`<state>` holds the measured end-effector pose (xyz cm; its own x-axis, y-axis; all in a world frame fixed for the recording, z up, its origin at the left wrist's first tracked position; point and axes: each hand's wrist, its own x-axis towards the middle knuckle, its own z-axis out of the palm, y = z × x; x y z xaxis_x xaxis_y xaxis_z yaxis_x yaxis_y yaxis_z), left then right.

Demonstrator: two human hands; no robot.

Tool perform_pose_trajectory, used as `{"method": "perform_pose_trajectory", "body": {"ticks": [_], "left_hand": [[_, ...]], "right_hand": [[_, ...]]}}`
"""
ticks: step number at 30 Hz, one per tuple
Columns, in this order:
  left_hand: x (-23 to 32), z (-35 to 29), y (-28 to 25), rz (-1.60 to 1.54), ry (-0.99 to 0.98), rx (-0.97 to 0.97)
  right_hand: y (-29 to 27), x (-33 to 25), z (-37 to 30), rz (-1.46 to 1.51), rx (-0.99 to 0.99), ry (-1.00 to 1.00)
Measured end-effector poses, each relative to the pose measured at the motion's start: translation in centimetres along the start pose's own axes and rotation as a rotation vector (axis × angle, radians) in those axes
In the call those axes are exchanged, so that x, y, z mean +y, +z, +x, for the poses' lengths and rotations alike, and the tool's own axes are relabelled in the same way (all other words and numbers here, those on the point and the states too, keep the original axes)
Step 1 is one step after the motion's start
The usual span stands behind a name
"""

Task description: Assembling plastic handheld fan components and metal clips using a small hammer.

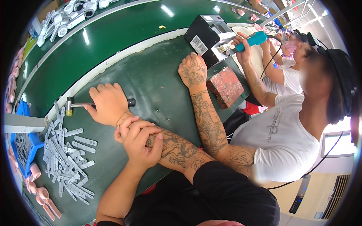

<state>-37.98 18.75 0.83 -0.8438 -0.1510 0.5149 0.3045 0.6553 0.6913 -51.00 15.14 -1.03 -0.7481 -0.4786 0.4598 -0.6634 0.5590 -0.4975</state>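
My right hand (109, 103) lies palm down across the handle of a small hammer (79, 104), fingers spread and not wrapped round it. The hammer has a yellow face, a dark face and a black grip end showing past my wrist. My left hand (141, 141) curls over my tattooed right forearm (177, 148) just below the wrist. Left of my hands is a loose pile of flat grey plastic strips (68, 162) on the green worktable (151, 83).
A co-worker's fist (194, 71) rests on the table at right; their other hand holds a teal power tool (252, 40) by a black machine (207, 37). A reddish block (226, 86) sits nearby. Blue bin (28, 143) and pink parts (45, 199) are at left; green conveyor (120, 34) runs behind.
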Motion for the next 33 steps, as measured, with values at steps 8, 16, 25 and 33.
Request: {"method": "perform_pose_trajectory", "body": {"ticks": [8,16,25,33], "left_hand": [[0.02,-0.03,-0.16,-0.006,0.006,-0.007],[0.07,0.04,-0.18,-0.013,0.004,-0.016],[-0.06,-0.07,-0.06,-0.006,0.014,-0.002],[-0.01,-0.05,-0.01,-0.009,0.016,-0.007]], "right_hand": [[0.17,0.11,-0.07,0.005,0.001,-0.001],[0.24,0.10,0.03,0.004,0.030,-0.006],[0.26,0.11,0.05,0.001,0.029,-0.011],[0.12,0.10,0.01,0.007,0.021,-0.005]]}}
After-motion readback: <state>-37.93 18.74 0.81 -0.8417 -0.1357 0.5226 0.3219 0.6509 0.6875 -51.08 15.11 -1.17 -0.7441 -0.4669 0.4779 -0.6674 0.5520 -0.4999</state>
